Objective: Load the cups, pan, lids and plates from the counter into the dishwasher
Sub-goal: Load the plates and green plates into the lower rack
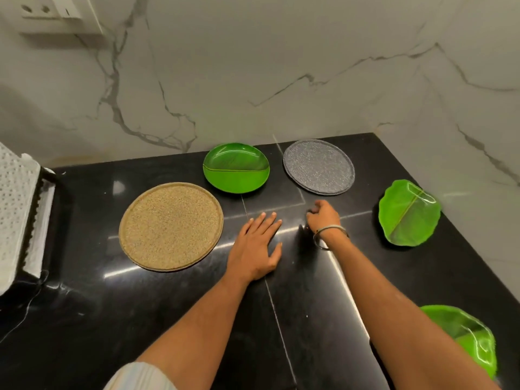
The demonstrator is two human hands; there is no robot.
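Note:
Several plates lie flat on the black counter (pixel 174 319). A large tan speckled plate (pixel 171 226) is at the left, a round green plate (pixel 236 167) behind it, and a grey speckled plate (pixel 318 166) to the right of that. A green leaf-shaped plate (pixel 409 212) sits near the right edge. Another green leaf plate (pixel 467 337) shows at the lower right, partly hidden by my right forearm. My left hand (pixel 257 244) rests flat on the counter with fingers straight, beside the tan plate. My right hand (pixel 322 213) hovers in front of the grey plate, fingers loosely curled, holding nothing.
A marble wall (pixel 281 80) rises behind the counter and along its right side. A black rack with a white perforated cloth (pixel 17 215) stands at the left edge. A wall socket (pixel 53 12) is at the top left.

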